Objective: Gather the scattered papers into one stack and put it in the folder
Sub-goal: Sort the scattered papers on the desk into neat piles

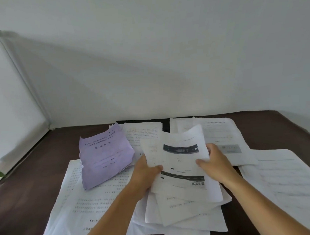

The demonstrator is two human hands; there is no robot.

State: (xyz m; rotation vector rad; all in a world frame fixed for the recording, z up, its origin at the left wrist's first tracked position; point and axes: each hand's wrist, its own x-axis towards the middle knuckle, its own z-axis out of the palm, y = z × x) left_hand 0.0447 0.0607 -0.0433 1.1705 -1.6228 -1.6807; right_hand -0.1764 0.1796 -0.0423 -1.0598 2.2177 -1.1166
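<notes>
Left hand (144, 170): thumb on top, fingers beneath, clamped on the left edge of a small sheaf of papers (180, 163). Right hand (215, 161): same pinch on the sheaf's right edge. Sheaf: raised, tilted, printed with dark bands, above a loose pile (183, 213) near the table's (24, 198) front edge. Lilac sheet (104, 156): left of centre, overlapping white pages. Black folder (165, 125): at the far edge, mostly covered. Further sheets (288, 180): right edge.
</notes>
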